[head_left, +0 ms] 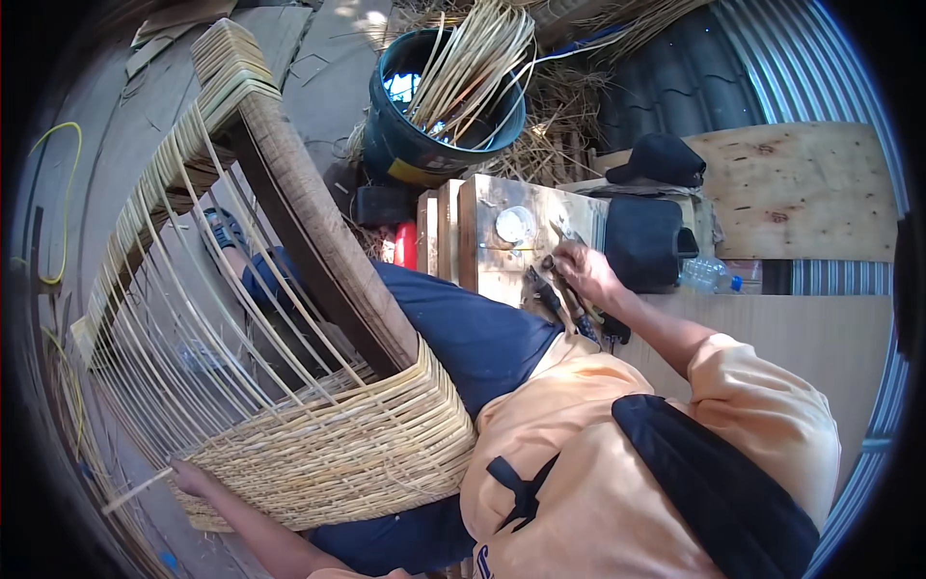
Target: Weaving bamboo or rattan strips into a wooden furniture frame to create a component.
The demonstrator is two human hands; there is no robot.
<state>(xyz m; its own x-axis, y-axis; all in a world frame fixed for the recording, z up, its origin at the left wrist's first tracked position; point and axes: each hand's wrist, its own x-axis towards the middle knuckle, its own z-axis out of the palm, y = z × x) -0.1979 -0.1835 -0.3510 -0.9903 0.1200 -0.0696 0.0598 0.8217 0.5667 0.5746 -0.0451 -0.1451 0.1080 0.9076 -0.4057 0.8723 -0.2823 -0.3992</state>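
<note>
A wooden frame (323,222) partly wrapped in pale cane stands tilted across my legs. Long cane strands (207,309) run along its open side, and a dense woven band (338,449) covers the lower end. At the band's far-left corner, my left hand (196,480) is closed round a pale cane strand (138,492) that sticks out to the left. Over the wooden block to the right, my right hand (585,272) has its fingers curled together. Dark-handled hand tools (546,292) lie by its fingertips; what it grips is too small to make out.
A dark green bucket (386,145) of water holds a bundle of cane. Next to the wooden block (494,256) are a black container (641,241), a black cap (659,160) and a clear bottle (709,276). A yellow cord (72,217) lies on the floor at left.
</note>
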